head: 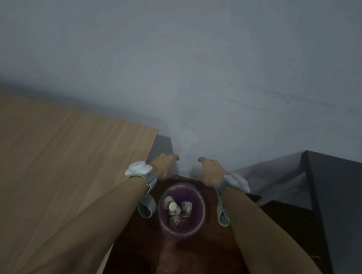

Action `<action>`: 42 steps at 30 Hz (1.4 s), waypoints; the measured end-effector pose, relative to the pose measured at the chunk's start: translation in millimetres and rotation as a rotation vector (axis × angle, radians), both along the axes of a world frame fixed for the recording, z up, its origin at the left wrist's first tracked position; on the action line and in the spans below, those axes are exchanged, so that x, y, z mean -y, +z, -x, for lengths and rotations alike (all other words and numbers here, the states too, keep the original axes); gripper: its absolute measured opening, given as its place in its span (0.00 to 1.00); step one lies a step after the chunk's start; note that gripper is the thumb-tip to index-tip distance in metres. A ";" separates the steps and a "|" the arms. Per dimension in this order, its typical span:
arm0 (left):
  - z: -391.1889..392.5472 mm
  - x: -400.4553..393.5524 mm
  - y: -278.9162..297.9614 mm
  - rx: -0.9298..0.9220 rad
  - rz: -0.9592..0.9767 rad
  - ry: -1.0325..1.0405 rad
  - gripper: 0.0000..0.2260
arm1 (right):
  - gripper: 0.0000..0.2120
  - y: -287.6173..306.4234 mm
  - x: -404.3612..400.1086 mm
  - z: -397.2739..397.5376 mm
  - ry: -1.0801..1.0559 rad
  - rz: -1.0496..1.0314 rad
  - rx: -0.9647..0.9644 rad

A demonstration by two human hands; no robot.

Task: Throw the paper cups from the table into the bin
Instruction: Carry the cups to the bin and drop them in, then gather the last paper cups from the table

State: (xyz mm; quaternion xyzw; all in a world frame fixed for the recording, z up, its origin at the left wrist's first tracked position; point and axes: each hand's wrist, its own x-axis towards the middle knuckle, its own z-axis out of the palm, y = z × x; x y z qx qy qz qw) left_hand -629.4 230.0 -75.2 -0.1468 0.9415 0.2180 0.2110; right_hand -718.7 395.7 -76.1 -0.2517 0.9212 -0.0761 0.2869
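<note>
Both hands reach out above a purple bin (181, 210) on the floor: the left hand (164, 166) and the right hand (210, 172) each show a loosely spread, empty grip. Several paper cups (176, 209) lie inside the bin, just right of the wooden tabletop (46, 153).

No legible text, label, brand or number anywhere.

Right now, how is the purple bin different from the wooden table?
The bin is round and purple; the table is flat, pale wood with straight edges. The bin stands low on the dark floor, beside the table's edge. The bin holds paper cups; no cups show on the table.
</note>
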 end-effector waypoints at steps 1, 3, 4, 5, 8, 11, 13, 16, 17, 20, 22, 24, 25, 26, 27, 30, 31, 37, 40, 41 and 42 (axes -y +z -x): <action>-0.8 1.5 0.2 -0.007 0.003 0.010 0.35 | 0.31 0.0 1.4 0.2 0.006 0.000 -0.004; -3.2 5.0 0.9 -0.016 0.003 0.028 0.34 | 0.30 0.1 5.3 -0.9 0.014 0.002 -0.007; -4.3 6.2 2.1 -0.019 0.007 0.033 0.34 | 0.30 0.5 7.3 -1.7 0.016 0.004 -0.008; -6.2 7.8 3.5 -0.024 0.017 0.039 0.33 | 0.30 0.7 10.5 -2.6 0.023 0.010 -0.009; -11.9 10.9 9.4 -0.057 0.050 0.063 0.33 | 0.28 4.5 20.2 -4.8 0.037 0.042 -0.007; -21.5 17.8 19.9 -0.149 0.077 0.105 0.30 | 0.27 12.9 37.5 -8.2 0.069 0.073 -0.018; -34.9 27.6 29.5 -0.197 0.067 0.166 0.28 | 0.27 19.9 56.2 -15.0 0.114 0.095 -0.043; -62.5 46.9 39.9 -0.244 0.065 0.245 0.25 | 0.25 31.3 88.2 -30.1 0.196 0.124 -0.083; -72.8 53.7 42.5 -0.261 0.074 0.265 0.24 | 0.25 35.0 98.5 -35.7 0.223 0.132 -0.092; -110.3 76.8 49.7 -0.270 0.084 0.366 0.22 | 0.25 45.6 133.4 -60.0 0.322 0.177 -0.103; -138.5 92.4 54.2 -0.268 0.098 0.445 0.22 | 0.25 51.3 155.9 -80.4 0.390 0.197 -0.103; -163.0 102.7 56.2 -0.250 0.116 0.508 0.24 | 0.26 54.7 172.8 -98.4 0.447 0.209 -0.102; -183.2 108.1 59.2 -0.231 0.130 0.562 0.24 | 0.26 56.4 185.9 -113.7 0.496 0.219 -0.108; -197.1 110.3 60.2 -0.216 0.132 0.600 0.25 | 0.25 56.5 194.1 -123.9 0.523 0.220 -0.111; -210.4 112.1 61.3 -0.203 0.132 0.638 0.26 | 0.25 56.7 202.2 -133.7 0.550 0.223 -0.112; -257.4 117.6 63.6 -0.168 0.140 0.746 0.26 | 0.25 59.6 226.5 -171.8 0.638 0.222 -0.097; -281.1 120.5 65.8 -0.154 0.151 0.799 0.26 | 0.25 61.4 238.6 -191.7 0.693 0.227 -0.086; -380.3 124.5 75.0 -0.123 0.195 1.018 0.25 | 0.26 64.7 283.2 -273.7 0.903 0.241 -0.062; -423.6 121.3 76.7 -0.101 0.221 1.113 0.25 | 0.25 67.1 300.3 -313.7 1.008 0.238 -0.057; -437.3 118.1 77.9 -0.092 0.224 1.145 0.25 | 0.25 66.5 305.5 -327.3 1.047 0.237 -0.055; -449.3 115.2 78.6 -0.088 0.230 1.175 0.25 | 0.25 66.7 308.8 -339.3 1.076 0.231 -0.048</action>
